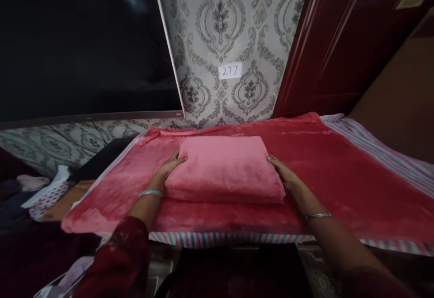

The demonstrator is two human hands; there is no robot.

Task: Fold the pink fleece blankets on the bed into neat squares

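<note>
A folded pink plush blanket (222, 167) lies as a thick rectangular bundle on a red plush cover (312, 171). My left hand (169, 167) grips its left edge, with the thumb on the top layer and the other fingers mostly hidden at the side. Along the right edge, my right hand (283, 173) holds the bundle in the same way, thumb resting on top. How far the fingers reach beneath the folds cannot be seen.
A striped cloth (383, 144) shows under the red cover. On the left wall hangs a large dark television (84, 44). Dark red door panels (325, 40) stand behind at right. Assorted clothes (50, 194) are heaped at left. A paper numbered 277 (230, 70) is on the wall.
</note>
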